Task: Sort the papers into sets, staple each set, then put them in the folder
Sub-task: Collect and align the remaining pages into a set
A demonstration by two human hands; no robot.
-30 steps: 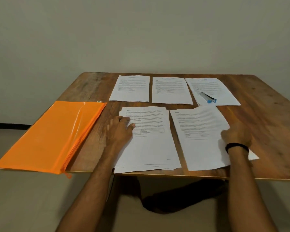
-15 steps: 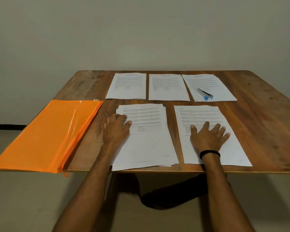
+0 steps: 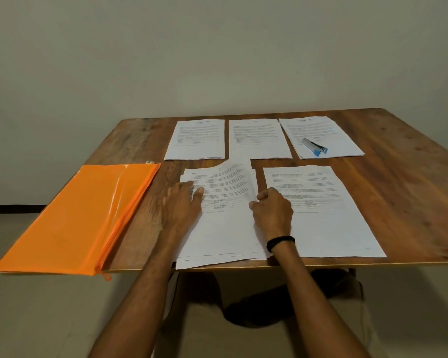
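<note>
Now left hand (image 3: 183, 205) flat on stack (image 3: 217, 236), right hand (image 3: 273, 211) curled round sheet (image 3: 228, 177)

Left hand (image 3: 184, 205): palm down, fingers straight, thumb apart, bare forearm reaching forward. Right hand (image 3: 272, 211): fingers curled, pinching the edge of a white printed paper sheet (image 3: 225, 182), bare forearm alongside.
</note>
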